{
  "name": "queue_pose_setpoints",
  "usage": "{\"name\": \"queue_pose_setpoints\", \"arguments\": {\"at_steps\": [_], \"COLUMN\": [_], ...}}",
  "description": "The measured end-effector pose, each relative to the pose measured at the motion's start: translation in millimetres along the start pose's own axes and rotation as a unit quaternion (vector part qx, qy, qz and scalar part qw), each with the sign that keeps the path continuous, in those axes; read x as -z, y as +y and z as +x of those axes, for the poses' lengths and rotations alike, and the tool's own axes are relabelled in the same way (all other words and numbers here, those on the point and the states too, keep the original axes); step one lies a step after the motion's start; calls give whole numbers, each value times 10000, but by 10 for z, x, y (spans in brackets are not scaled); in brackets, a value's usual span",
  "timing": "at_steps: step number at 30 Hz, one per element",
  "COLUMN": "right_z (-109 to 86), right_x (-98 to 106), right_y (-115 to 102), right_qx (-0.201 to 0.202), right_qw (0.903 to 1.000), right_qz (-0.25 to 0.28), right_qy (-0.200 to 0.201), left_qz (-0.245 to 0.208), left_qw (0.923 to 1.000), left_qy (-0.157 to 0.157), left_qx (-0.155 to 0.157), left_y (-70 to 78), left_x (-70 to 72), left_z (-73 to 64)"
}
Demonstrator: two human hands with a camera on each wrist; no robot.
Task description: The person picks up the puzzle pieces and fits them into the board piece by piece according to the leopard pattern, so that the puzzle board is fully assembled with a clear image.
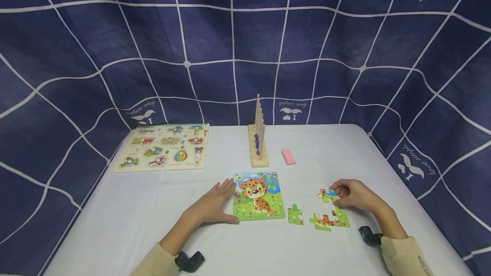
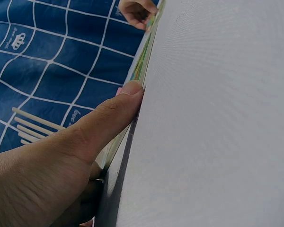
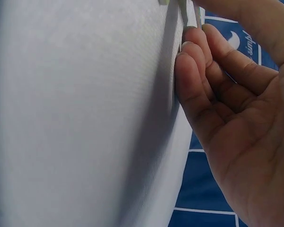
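A square leopard puzzle [image 1: 258,197] lies on the white table, showing a cartoon leopard cub on grass under blue sky. My left hand [image 1: 212,202] rests at its left edge, thumb at the lower corner and fingers extended along the upper side. In the left wrist view the thumb [image 2: 109,116] lies against the edge of the board. To the right of the board, my right hand [image 1: 354,195] pinches a puzzle piece [image 1: 327,195] between thumb and curled fingers. Just below it are joined pieces [image 1: 324,222], and a single green piece [image 1: 295,215] lies nearer the board.
Behind the board stands a wooden peg rack [image 1: 260,161] with upright rods and purple beads. A pink block [image 1: 288,156] lies to its right. At the back left is a vehicle peg puzzle [image 1: 161,148]. A blue checked curtain [image 1: 253,46] surrounds the table.
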State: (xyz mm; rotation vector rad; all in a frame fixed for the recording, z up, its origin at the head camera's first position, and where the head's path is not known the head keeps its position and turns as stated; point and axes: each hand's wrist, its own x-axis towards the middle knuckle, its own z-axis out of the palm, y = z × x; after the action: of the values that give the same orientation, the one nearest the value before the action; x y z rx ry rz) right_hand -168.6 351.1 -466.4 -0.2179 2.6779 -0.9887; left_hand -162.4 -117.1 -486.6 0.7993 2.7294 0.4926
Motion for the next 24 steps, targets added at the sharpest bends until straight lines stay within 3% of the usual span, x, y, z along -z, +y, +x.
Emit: {"name": "queue_pose_setpoints", "arguments": {"at_steps": [24], "right_z": [-19], "right_x": [-21], "right_y": [-136], "right_qx": [172], "right_qw": [9997], "right_qz": [-165], "right_qy": [16], "left_qz": [-78], "left_qw": [10000], "left_qy": [-11], "left_qx": [-14], "left_y": [-4], "left_x": [0], "left_z": [-9]}}
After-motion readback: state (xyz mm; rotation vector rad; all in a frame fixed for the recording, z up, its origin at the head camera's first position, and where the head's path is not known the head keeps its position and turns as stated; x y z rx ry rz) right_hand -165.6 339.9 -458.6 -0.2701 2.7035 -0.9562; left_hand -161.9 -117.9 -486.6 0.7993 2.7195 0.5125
